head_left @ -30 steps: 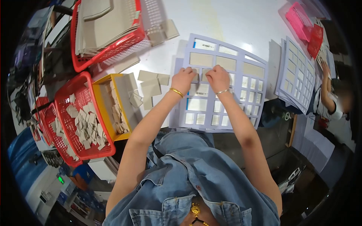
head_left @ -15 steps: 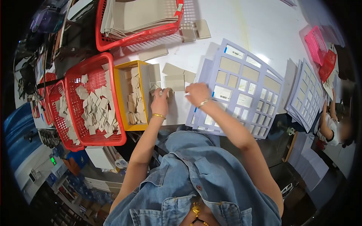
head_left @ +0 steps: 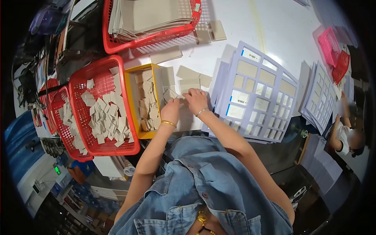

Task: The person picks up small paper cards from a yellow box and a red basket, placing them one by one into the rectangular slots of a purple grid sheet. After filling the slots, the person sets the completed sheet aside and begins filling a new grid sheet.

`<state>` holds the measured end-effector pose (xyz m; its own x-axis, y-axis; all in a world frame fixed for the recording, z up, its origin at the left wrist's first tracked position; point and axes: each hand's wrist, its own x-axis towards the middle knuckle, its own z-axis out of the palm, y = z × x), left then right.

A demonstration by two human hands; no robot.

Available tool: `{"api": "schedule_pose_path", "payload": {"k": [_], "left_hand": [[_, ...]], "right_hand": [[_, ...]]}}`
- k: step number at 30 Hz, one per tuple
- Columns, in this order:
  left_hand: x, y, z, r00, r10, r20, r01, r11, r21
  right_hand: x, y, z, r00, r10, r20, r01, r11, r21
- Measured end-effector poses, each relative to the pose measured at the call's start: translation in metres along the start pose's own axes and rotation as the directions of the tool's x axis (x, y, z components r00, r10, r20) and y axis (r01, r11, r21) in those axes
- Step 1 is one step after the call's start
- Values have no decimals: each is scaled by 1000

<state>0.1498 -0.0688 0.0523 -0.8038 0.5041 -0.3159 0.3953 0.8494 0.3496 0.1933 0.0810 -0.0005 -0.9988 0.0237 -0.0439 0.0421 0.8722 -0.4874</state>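
My left hand [head_left: 170, 111], with a gold bangle at the wrist, has its fingers closed at small grey card pieces [head_left: 169, 94] beside the yellow box [head_left: 132, 102]. My right hand [head_left: 196, 101], wearing a silver bangle, rests close to it with fingers bent at the lower edge of a grey card [head_left: 189, 84]; what its fingertips hold is hidden. Small card pieces fill part of the box. Right of my hands lies a stack of lilac frames [head_left: 254, 110] with rectangular openings, some filled with grey card, some showing white.
Red baskets of card pieces [head_left: 135, 147] stand at the left. Another red basket [head_left: 150, 39] with large grey sheets is behind. More lilac frames [head_left: 319, 98], a pink basket [head_left: 328, 45] and a person [head_left: 344, 133] are at the right.
My right hand has moved left, from the lilac frames to beside my left hand. The whole table scene has shifted slightly rightward in view.
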Motion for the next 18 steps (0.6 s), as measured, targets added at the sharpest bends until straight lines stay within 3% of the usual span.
{"api": "schedule_pose_path", "payload": {"k": [6,9,12,13,16,17,18], "left_hand": [[-5,2,-35,1000,1,3,-1,1000,-21],[0,11,-52,983,24,-185,-52,988,-147],[13,24,-61,967,-8,-254,-104,901,-421],[18,34,-60,969,-82,-235,-53,854,-517],[39,73,-54,965,-131,-227,-92,642,-761],[44,92,-57,980,-97,-175,-74,638,-767],[52,109,-50,978,-8,-209,-157,634,-757]], "right_hand": [[-2,-5,7,997,4,-80,-3,1000,15],[-4,-5,-1,998,60,-24,-57,992,113],[-12,-4,-30,962,255,94,-270,861,431],[-17,-1,-46,954,278,115,-299,825,480],[-42,26,-98,923,366,121,-361,707,608],[-52,40,-114,908,410,86,-365,672,645],[-65,57,-128,890,454,52,-364,636,681]]}}
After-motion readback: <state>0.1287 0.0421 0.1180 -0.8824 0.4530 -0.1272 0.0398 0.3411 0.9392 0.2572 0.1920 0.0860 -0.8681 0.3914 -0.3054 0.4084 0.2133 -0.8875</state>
